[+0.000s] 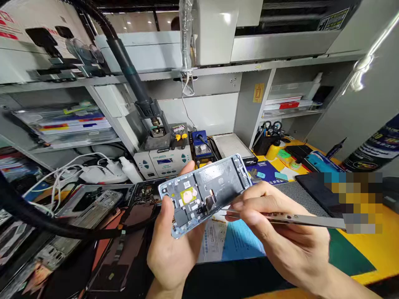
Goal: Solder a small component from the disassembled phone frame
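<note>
- Two bare hands fill the lower middle of the frame, both mine, raised above the desk (374, 245).
- My left hand (173, 245) cradles an opened phone frame (204, 193) at centre frame, fingers closed around its lower end, thumb on its near edge; it is tilted with the inner side towards me, so the parts face my eyes.
- My right hand (286, 232) pinches metal tweezers (280, 218), fingers closed tight on them; the tips point left and sit just beside the frame's lower edge, near a small dark part.
- A hot-air station (163, 160) stands behind, upper centre-left, its black hose arching up and to the left.
- More dismantled phones (90, 205) lie at lower left, apart from my hands.
- A blue sheet (237, 241) lies under my hands.
</note>
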Motion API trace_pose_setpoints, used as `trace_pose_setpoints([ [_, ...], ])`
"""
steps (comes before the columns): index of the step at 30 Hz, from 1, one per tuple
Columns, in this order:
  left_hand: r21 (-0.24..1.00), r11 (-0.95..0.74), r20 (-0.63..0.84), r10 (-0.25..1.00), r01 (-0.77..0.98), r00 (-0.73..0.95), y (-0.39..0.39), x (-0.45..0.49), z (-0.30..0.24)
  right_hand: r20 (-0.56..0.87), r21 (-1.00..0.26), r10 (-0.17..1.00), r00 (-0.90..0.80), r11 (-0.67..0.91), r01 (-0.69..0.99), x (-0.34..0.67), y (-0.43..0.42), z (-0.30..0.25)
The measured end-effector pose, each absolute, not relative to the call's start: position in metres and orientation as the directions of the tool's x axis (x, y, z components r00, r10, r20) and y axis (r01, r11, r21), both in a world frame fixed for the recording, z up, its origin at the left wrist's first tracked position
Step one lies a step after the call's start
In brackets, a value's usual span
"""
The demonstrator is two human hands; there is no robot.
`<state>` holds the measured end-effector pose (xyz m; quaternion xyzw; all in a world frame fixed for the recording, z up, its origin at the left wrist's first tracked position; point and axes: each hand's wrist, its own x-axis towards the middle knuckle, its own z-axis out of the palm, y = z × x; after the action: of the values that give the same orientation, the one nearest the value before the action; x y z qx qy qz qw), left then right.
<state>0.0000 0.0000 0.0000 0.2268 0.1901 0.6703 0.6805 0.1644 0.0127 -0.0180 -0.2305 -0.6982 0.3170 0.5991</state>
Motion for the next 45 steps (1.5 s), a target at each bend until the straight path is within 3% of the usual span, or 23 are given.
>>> trace_pose_setpoints([
  [12,0.596,-0.009,0.111,0.991,-0.803,0.071,0.0023,-0.0053,-0.0067,0.697,-0.711,0.699,-0.160,0.702,-0.037,0.1656,0.0127,-0.0175],
  [26,0.633,-0.004,0.073,0.996,-0.774,0.055,0.0017,-0.0042,-0.0053,0.685,-0.724,0.712,-0.156,0.689,-0.038,0.1671,0.0097,-0.0165],
  [33,0.671,-0.002,0.050,0.998,-0.741,0.042,0.0012,-0.0052,-0.0051,0.622,-0.783,0.774,-0.115,0.615,-0.097,0.1617,0.0094,-0.0103],
  [45,0.675,-0.057,0.057,0.998,-0.736,-0.025,-0.0020,0.0018,-0.0080,0.638,-0.770,0.755,-0.153,0.631,-0.100,0.1607,0.0067,-0.0174],
])
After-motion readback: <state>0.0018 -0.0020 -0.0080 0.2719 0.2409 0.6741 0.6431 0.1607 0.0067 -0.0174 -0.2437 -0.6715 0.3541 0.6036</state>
